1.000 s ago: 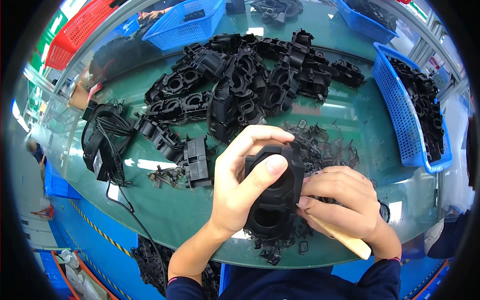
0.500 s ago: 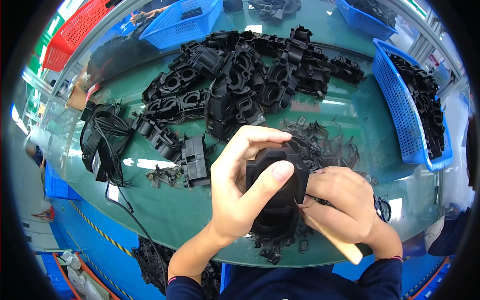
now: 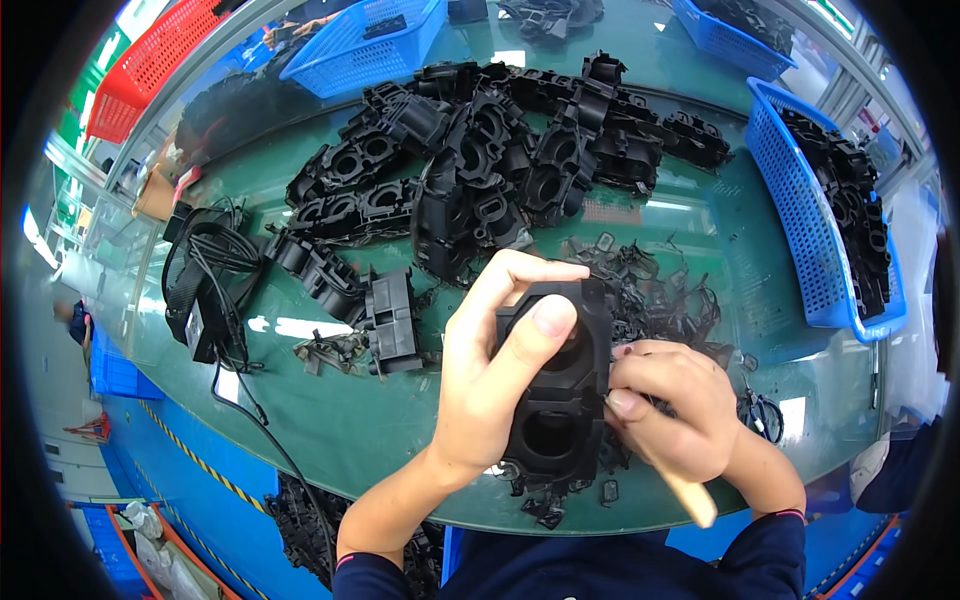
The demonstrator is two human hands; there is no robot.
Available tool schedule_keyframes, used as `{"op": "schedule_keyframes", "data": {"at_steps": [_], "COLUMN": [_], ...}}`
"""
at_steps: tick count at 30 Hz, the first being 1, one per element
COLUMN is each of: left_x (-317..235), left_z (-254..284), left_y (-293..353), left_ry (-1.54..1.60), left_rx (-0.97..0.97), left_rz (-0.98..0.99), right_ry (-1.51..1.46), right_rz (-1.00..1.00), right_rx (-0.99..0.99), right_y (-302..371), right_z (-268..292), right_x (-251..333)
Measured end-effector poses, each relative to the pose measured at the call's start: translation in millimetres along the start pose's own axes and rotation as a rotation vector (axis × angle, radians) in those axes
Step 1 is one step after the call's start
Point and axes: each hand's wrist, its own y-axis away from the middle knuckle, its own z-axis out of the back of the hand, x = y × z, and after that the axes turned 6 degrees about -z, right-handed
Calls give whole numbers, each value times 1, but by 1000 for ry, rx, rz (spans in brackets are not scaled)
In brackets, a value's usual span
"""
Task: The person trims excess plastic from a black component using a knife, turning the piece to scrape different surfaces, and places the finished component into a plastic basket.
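My left hand [image 3: 480,375] is wrapped round a black molded plastic part [image 3: 553,437] with round openings, its thumb lying across the front face. The part is held up over the table, near the front edge. In my right hand [image 3: 680,405] is a slim tool with a tan handle [image 3: 685,495], pinched at the part's right side. The handle points down and toward me; the tool's working tip is mostly hidden by my fingers and the part. Thin black plastic scraps [image 3: 665,300] lie on the table behind and below my hands.
A heap of black molded parts [image 3: 470,160] covers the back of the green table [image 3: 300,420]. A blue basket [image 3: 800,220] of similar parts stands at the right. On the left lies a black strap with coiled cable [image 3: 215,270]. Further baskets stand behind the table's raised back edge.
The black part has tilted, so its lower round opening now faces me more. My left hand has shifted slightly right with it. My right hand and tool have moved a little left.
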Motion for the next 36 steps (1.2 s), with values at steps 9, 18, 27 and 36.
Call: {"op": "schedule_keyframes", "data": {"at_steps": [9,18,27,36], "left_x": [-5,-3,3,1], "left_z": [-2,-1,2,3], "left_y": [2,3,4,4], "left_ry": [233,341,312,230], "left_rx": [65,188,274,337], "left_rz": [48,40,-105,-210], "right_ry": [-996,-80,9,98], "right_rz": [-753,-251,-222,-173], "right_rx": [-306,28,3,92], "right_y": [-3,-21,-24,-25], "right_z": [16,35,38,42], "right_x": [1,1,5,8]}}
